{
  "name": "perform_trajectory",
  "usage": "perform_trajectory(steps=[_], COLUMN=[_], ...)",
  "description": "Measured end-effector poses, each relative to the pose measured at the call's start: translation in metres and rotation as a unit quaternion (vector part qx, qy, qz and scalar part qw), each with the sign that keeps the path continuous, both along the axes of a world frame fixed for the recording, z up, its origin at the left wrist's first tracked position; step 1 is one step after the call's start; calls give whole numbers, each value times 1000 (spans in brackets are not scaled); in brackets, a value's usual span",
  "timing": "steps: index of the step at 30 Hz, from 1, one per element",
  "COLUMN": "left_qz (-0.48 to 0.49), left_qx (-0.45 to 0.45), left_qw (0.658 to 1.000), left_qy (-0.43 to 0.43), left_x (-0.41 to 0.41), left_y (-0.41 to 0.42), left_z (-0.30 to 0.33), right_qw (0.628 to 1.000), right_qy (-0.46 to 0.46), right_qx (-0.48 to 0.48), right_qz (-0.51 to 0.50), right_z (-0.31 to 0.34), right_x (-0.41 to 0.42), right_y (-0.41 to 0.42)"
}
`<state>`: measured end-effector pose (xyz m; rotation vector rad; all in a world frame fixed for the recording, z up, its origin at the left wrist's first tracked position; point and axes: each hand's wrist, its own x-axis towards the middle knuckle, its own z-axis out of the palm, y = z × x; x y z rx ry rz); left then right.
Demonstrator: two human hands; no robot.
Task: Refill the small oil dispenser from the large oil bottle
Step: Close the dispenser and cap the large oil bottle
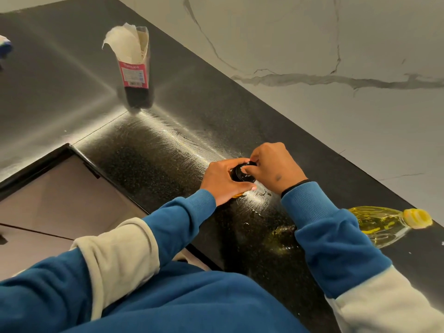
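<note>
Dark speckled stone countertop (149, 164) with a white marble-veined wall (312, 44) behind it, that's my view. My left hand (223, 181) wraps its curled fingers round the small oil dispenser (240, 194), mostly hidden under the hand, only a sliver of amber showing below the palm. My right hand (271, 169) sits just beside it, touching, fingers and thumb pinching the dispenser's round black cap (243, 174) from the top. Can't tell if the cap is seated or loose, view is blocked by fingers. Near my right forearm, on the side away from the left hand, the large clear plastic oil bottle (379, 224) with yellow oil rests on the counter, its yellow cap (416, 218) on. Between the two forearms, a wet oily smear (283, 236) on the stone. Well beyond the left hand, an opened pink-and-black carton (134, 75) with white paper sticking out the top stands upright.
</note>
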<state>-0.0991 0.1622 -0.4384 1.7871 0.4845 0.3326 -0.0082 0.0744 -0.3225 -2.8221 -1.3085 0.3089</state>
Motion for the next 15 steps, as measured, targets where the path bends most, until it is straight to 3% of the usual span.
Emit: perform_trajectory(steps=[5,9,15], left_qz=[-8,-6,-7], left_qx=[2,-1,34], left_qw=[1000,1000,999], left_qy=[5,9,-21], left_x=[0,-1,-5], left_y=[2,1,-1], left_z=[-2,1,2], right_qw=[999,999,997], right_qy=[-27,13,-12], right_qx=[-33,-43,-62], right_qz=[-22,30,46], right_z=[0,9,4], right_x=[-2,3,2], right_y=[4,4,6])
